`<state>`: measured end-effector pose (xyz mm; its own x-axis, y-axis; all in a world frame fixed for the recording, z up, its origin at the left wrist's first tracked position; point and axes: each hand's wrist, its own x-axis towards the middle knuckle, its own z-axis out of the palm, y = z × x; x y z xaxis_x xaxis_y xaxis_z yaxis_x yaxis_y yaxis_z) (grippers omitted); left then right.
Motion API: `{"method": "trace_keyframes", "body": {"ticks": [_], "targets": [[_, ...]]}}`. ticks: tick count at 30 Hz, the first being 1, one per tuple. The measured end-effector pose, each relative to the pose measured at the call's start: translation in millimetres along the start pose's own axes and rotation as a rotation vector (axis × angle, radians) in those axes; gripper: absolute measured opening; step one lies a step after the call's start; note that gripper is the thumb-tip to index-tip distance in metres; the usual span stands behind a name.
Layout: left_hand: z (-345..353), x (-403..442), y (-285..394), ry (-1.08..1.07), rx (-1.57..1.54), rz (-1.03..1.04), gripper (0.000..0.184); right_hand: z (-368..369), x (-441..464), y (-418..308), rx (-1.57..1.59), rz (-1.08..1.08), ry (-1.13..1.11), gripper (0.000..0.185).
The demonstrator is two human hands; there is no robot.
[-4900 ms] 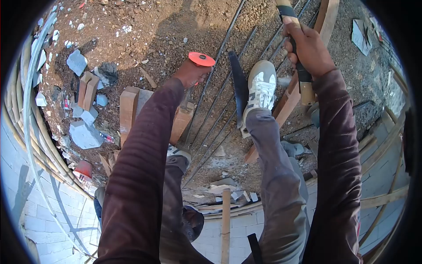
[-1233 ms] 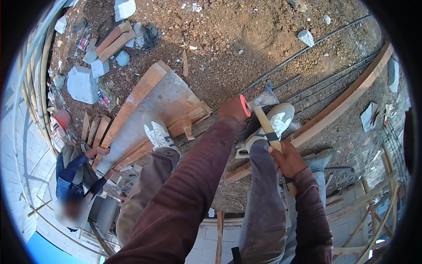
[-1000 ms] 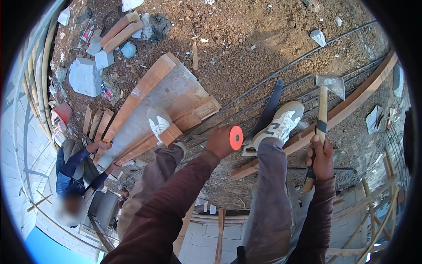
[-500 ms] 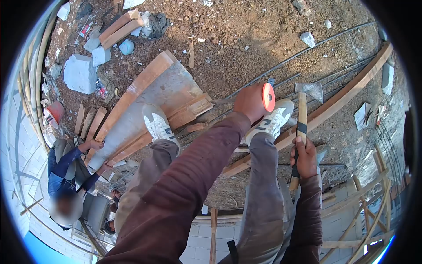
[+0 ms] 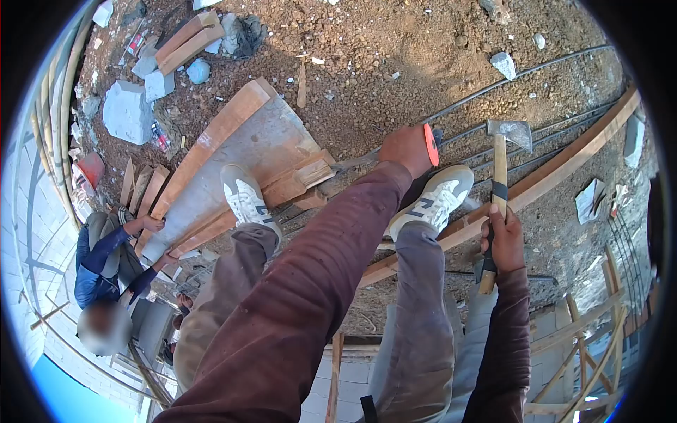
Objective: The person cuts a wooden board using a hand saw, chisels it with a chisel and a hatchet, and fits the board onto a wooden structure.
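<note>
My left hand [image 5: 407,151] is closed around a chisel-like tool with an orange round guard [image 5: 431,145]. Its metal shaft [image 5: 352,163] points left, toward the end of a wooden block [image 5: 315,171] beside a framed panel [image 5: 243,158]. Wrapped round a wooden handle with black tape, my right hand [image 5: 505,243] holds a hatchet [image 5: 512,132], head up, to the right of the guard and apart from it. Beneath my left hand lies a dark saw blade [image 5: 417,189], partly hidden by my shoe [image 5: 436,200].
A co-worker [image 5: 106,264] crouches at the left, both hands at the panel's lower end. Steel bars [image 5: 525,72] and a long curved timber [image 5: 557,173] cross the right side. Concrete blocks [image 5: 127,113] and wood offcuts [image 5: 189,46] lie at the upper left.
Since half a second ago the hatchet has shifted slightly right and up. Earlier its head was close to the orange guard. The left hand has turned, and its guard now shows nearly edge-on.
</note>
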<state>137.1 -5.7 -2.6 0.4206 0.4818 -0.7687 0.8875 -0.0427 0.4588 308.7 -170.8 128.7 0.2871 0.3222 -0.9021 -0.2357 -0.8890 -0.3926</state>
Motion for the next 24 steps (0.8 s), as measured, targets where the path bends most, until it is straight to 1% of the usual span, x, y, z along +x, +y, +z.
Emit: {"method": "trace_keyframes", "body": {"ticks": [1, 5, 6, 9, 10, 13, 14, 16, 18, 19, 20, 21, 22, 23, 24], "targets": [[-0.8, 2.8, -1.1, -0.005, -0.006, -0.01, 0.023, 0.4, 6.8, -0.7, -0.022, -0.029, -0.003, 0.03], [-1.4, 9.4, -2.3, 0.017, -0.013, -0.064, 0.022, 39.1, 18.6, -6.3, 0.137, -0.028, 0.118, 0.028], [-0.6, 7.6, -5.6, 0.024, 0.001, -0.059, 0.022, 48.0, 16.4, -0.7, 0.067, 0.018, -0.032, 0.026], [-3.2, -3.6, -27.4, 0.021, -0.02, -0.018, 0.025, 35.9, 10.1, -12.0, -0.268, 0.035, -0.372, 0.025], [-5.5, -5.6, -33.3, 0.015, -0.04, -0.004, 0.026, 28.9, 8.7, -16.5, -0.269, 0.054, -0.332, 0.026], [-3.2, -10.5, -36.5, 0.02, -0.077, -0.033, 0.03, 33.7, 7.0, -11.1, 0.018, 0.032, -0.065, 0.026], [-5.3, -14.6, -36.0, -0.002, -0.067, -0.008, 0.031, 35.7, 7.3, -9.4, 0.058, 0.021, -0.02, 0.026], [-17.0, -32.7, -32.8, -0.039, -0.042, 0.054, 0.032, 33.3, 2.9, -8.1, 0.041, 0.037, -0.021, 0.026], [-31.7, -75.1, -36.8, 0.052, -0.144, 0.208, 0.028, 27.7, -10.7, -11.0, 0.026, 0.062, -0.023, 0.026], [-48.0, -104.9, -40.1, -0.083, -0.104, 0.166, 0.031, 25.8, -21.1, -13.2, 0.021, 0.079, -0.03, 0.026], [-45.1, -147.2, -76.7, -0.102, -0.136, 0.153, 0.033, 27.4, -28.3, -15.2, 0.03, 0.091, -0.038, 0.026], [-55.8, -192.7, -108.0, -0.073, -0.168, 0.191, 0.036, 30.6, -34.1, -14.2, 0.049, 0.075, -0.023, 0.026], [-64.2, -222.3, -130.3, -0.187, -0.077, 0.253, 0.037, 31.2, -39.0, -11.8, 0.06, 0.065, -0.008, 0.026], [-69.4, -243.7, -140.4, -0.291, 0.0, 0.292, 0.037, 30.8, -43.3, -9.8, 0.053, 0.058, -0.014, 0.026], [-76.0, -242.1, -127.8, -0.286, -0.004, 0.361, 0.038, 32.6, -46.2, -5.0, 0.059, 0.047, -0.018, 0.027]]}}
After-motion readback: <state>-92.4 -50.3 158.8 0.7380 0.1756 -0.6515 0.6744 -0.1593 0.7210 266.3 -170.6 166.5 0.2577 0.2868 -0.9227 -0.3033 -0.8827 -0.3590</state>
